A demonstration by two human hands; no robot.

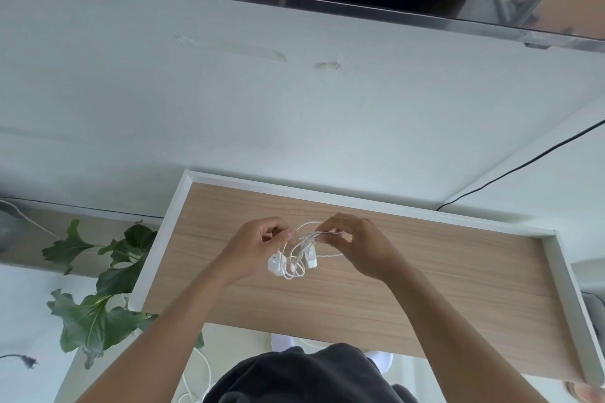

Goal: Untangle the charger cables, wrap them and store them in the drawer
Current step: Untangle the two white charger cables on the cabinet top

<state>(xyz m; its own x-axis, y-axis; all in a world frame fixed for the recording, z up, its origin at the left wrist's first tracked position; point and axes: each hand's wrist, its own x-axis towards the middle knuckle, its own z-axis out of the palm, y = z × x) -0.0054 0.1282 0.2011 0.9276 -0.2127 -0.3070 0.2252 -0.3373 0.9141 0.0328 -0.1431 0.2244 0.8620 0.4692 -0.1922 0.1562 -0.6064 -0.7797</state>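
Hands are meeting above the open drawer (491,288), whose wood-grain bottom is showing bare between white side walls. The left hand (258,247) is pinching a strand of the tangled white charger cables (302,250) between thumb and fingertips, fingers curled narrow around it. The right hand (355,244) is pinching another part of the same bundle from the opposite side, thumb and forefinger closed on several strands gathered together. The cables are hanging in loose loops between the two hands, over the middle of the drawer and not resting on its bottom as far as the view tells. A white plug adapter (274,264) is dangling just below the left hand, and a second white connector block (311,258) is hanging beside it, nearer the right hand. Left of the drawer, a green leafy plant (98,314) is standing. Beyond the drawer's far wall, a black cable (523,163) is running along the pale wall.
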